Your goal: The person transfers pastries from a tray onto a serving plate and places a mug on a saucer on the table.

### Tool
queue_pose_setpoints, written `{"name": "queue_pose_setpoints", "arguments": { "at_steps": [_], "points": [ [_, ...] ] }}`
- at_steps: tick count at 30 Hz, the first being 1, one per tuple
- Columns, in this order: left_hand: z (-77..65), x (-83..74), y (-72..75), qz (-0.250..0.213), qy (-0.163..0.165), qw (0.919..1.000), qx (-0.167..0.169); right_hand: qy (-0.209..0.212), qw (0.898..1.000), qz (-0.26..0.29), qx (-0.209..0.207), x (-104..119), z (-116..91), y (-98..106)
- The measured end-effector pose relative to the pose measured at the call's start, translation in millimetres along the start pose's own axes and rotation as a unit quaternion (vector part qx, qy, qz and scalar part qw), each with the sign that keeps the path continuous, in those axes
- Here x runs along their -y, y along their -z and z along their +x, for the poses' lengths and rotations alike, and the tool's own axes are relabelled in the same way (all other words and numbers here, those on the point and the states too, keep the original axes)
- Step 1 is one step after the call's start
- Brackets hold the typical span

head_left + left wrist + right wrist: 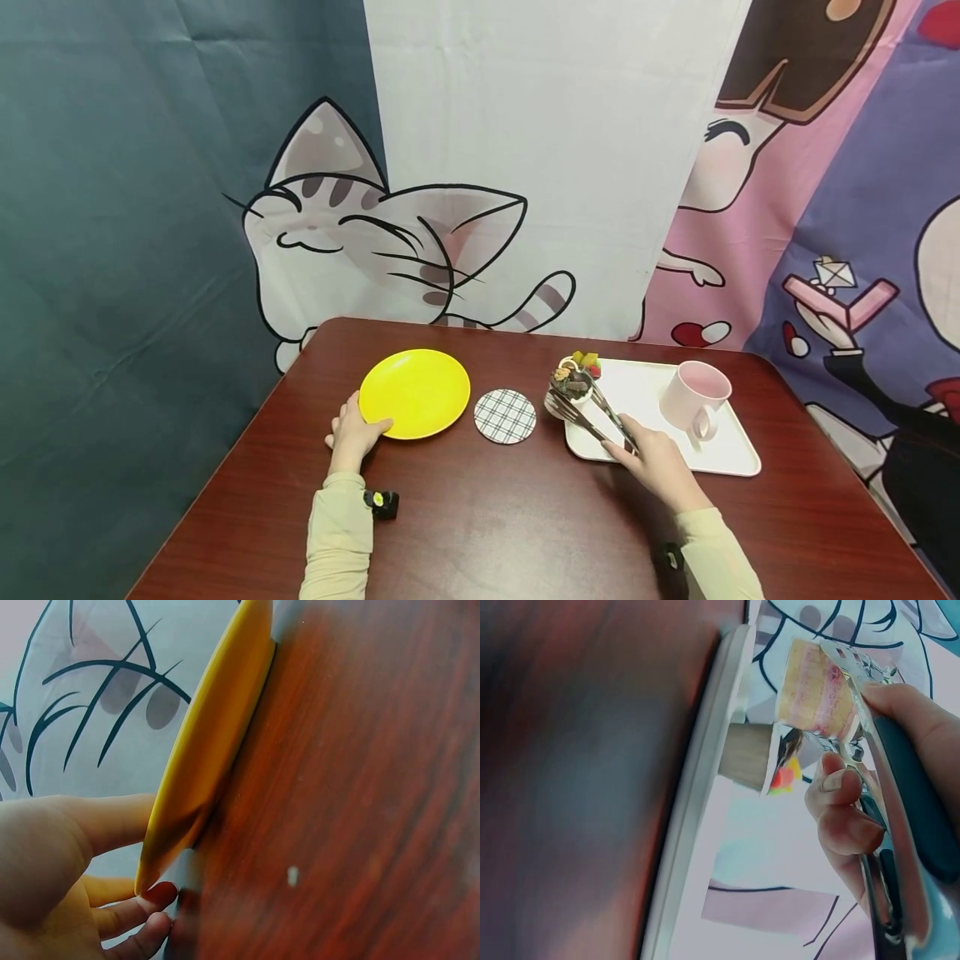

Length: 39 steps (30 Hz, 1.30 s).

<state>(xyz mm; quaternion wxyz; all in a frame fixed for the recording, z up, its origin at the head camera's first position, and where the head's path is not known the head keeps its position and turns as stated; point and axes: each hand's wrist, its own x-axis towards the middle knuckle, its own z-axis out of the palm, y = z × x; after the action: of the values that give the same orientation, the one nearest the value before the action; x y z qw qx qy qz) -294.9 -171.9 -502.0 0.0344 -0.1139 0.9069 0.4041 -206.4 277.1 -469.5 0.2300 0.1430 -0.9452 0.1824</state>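
My left hand (355, 432) pinches the near left rim of a yellow plate (415, 393), thumb on the upper side and fingers at the underside, as the left wrist view shows. The plate lies on the table. In my right hand (660, 467) is a pair of metal tongs (911, 787) with teal grips. Between the tong tips sits a slice of layered yellow-and-pink cake (810, 690), its dark-topped upper face visible in the head view near the tray's left edge. Behind the cake stands a small fruit-topped cup (748, 754), mostly hidden in the head view.
A white tray (727, 461) lies on the right of the brown table (480, 517), with a pink mug (693, 396) on it. Between the plate and tray is a round checked coaster (506, 417). A cartoon-printed curtain (585, 167) hangs behind the table.
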Motion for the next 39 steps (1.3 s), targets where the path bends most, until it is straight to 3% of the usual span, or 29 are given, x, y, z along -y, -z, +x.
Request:
{"name": "queue_pose_setpoints", "arguments": {
  "at_steps": [16,31,39],
  "points": [
    [-0.8,-1.1,1.0,-0.002,0.002,1.0,-0.001,-0.018,0.997,0.046,0.051,32,32,-22],
    [-3.1,-3.7,1.6,-0.009,0.004,0.9999,-0.006,0.02,0.995,0.075,0.056,69,64,-54],
    [-6.0,-5.3,3.2,-0.011,0.004,0.9999,-0.005,0.017,0.993,0.089,0.071,89,77,-72]
  ]
}}
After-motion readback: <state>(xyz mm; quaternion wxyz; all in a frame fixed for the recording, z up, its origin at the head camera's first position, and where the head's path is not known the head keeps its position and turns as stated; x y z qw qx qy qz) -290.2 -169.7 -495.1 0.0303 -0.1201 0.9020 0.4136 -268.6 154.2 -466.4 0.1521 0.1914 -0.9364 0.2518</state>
